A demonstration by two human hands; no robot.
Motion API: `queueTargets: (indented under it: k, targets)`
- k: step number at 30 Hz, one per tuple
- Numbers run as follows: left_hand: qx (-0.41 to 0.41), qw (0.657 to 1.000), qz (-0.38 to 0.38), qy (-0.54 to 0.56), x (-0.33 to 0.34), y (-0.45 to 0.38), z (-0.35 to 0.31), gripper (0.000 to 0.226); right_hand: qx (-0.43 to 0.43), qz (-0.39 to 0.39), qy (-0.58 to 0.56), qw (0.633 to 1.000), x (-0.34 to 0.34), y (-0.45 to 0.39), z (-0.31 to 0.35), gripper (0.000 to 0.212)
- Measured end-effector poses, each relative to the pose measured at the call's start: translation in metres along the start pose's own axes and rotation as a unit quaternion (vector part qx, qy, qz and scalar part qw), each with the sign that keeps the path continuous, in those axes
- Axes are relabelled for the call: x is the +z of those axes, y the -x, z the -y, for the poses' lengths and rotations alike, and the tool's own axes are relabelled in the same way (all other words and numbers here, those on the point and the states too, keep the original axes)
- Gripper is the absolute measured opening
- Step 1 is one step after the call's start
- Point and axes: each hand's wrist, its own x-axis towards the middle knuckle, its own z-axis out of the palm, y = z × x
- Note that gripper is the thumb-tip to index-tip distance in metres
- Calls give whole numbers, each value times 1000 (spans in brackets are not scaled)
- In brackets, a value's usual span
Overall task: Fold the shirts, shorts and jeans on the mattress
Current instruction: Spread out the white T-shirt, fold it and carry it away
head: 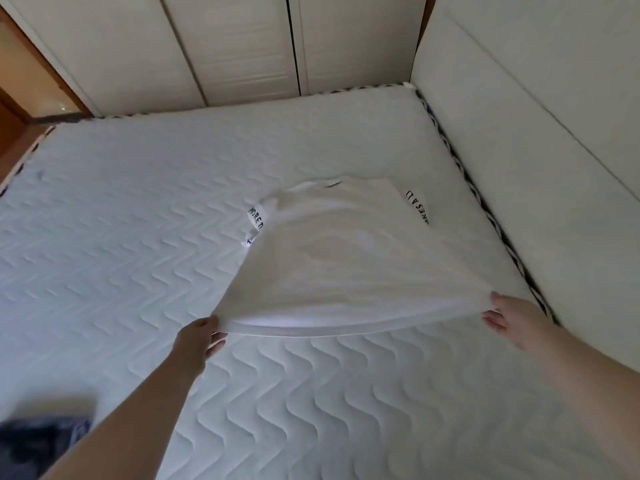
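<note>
**newbie_folder:** ok so what do you actually do at this stage? Mine always ends up lopsided.

**me:** Right now I've got the white t-shirt [346,258] lying toward the mattress's [138,220] far right corner, collar end away from me, hem end lifted off the surface. My left hand [197,341] pinches the hem's left corner and my right hand [512,317] has the right corner, so the hem hangs taut between them. The collar half rests flat on the mattress, the sleeves with the black lettering sticking out either side.

**newbie_folder:** And the trick is?

**me:** I'd say keep both corners level and pull gently toward yourself so the wrinkles in the middle flatten out before you lay it down. If one hand runs ahead, the body skews and every later fold inherits it. The shirt sits pretty near the right edge, so watch the sleeve there doesn't slide off.

**newbie_folder:** How tight's your grip?

**me:** Light. Left fingers [216,344] are curled under the cloth with the thumb on top. Right fingers [493,320] are closed on the corner too, though how exactly they curl is hard to make out. There's also a dark garment [38,434] by the near left edge, too blurry to identify, waiting its turn.
</note>
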Motion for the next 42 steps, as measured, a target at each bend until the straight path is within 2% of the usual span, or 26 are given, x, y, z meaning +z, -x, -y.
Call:
queueTargets:
  k: [4,8,11,14,22,27,34,42]
  targets:
    - [-64,997,-30,-31,-8,1,122,21,50,-20,18,998,-37,-7,-100,19]
    - [-99,991,-57,-65,-19,17,220,20,83,-54,87,991,-81,-16,-186,38]
    - [-116,988,-72,-77,-27,33,272,19,101,-64,167,979,-110,-21,-240,40]
    - [-124,984,-80,-102,-39,44,312,17,103,-68,193,973,-135,-26,-279,39]
    - [-115,962,-122,-215,-68,66,382,18,71,-67,291,952,-187,-24,-340,36]
    - [-94,945,-110,-293,-79,80,406,24,67,-54,357,930,-204,-16,-363,45]
    - [-84,908,-87,-402,-91,103,424,34,70,-76,413,905,-221,-4,-391,43]
    - [-106,884,-67,-450,-99,118,447,40,81,-113,428,893,-222,16,-402,41]
